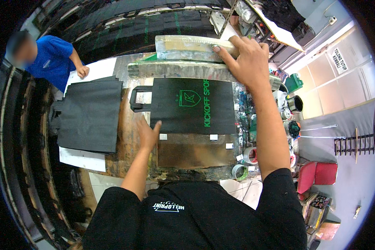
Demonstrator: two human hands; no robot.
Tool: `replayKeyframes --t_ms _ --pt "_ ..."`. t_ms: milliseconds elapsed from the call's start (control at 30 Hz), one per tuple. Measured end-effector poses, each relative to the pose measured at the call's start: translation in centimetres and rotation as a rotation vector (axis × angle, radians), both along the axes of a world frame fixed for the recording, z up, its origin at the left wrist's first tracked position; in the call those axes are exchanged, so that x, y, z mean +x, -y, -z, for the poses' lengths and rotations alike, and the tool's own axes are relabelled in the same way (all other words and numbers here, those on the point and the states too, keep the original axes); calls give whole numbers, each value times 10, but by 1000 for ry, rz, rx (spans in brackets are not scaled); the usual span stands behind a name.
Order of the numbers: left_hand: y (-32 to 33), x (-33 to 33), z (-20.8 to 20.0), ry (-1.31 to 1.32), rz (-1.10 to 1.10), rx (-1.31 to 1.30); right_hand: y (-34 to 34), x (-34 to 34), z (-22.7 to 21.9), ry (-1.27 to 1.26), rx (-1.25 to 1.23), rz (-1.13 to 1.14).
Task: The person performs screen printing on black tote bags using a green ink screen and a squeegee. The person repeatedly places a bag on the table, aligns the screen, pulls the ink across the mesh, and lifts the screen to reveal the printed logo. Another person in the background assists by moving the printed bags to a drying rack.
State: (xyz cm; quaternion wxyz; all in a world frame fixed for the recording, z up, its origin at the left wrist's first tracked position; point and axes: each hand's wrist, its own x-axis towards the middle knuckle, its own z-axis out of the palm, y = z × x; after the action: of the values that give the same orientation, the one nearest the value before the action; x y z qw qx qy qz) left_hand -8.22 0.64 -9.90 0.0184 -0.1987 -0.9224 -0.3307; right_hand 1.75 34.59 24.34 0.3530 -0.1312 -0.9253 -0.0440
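Observation:
A black bag [166,100] with a green print lies flat on the worktable, its handle [141,99] pointing left. My left hand [148,132] is just below that handle, slightly blurred, thumb and fingers apart, with nothing visible in it. At the table's far side, my right hand [248,58] is closed round the right end of a wide squeegee [187,49], its thumb along the near face. Just in front of the squeegee runs the ink-stained wooden bar of a screen frame [179,71]. My right wrist covers part of this bar.
A stack of black bags [89,116] lies on white board at the left. Beyond it a person in a blue shirt [54,54] rests a hand on the board. Tape rolls [239,171] and ink containers [293,128] crowd the right edge. A red chair [316,174] stands beyond.

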Motion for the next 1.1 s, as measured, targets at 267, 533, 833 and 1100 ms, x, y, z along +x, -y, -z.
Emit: replayKeyframes --t_ms 267,533,833,1100 --pt "-11 7 8 299 -54 -131 -17 -19 -13 11 -20 21" --pt "-18 -17 -4 130 13 226 -13 -17 -21 77 -67 36" --pt "74 -132 -196 416 -1 466 -8 -13 -22 92 -128 65" --pt "266 -243 -176 299 -435 443 13 -7 -21 91 -127 63"
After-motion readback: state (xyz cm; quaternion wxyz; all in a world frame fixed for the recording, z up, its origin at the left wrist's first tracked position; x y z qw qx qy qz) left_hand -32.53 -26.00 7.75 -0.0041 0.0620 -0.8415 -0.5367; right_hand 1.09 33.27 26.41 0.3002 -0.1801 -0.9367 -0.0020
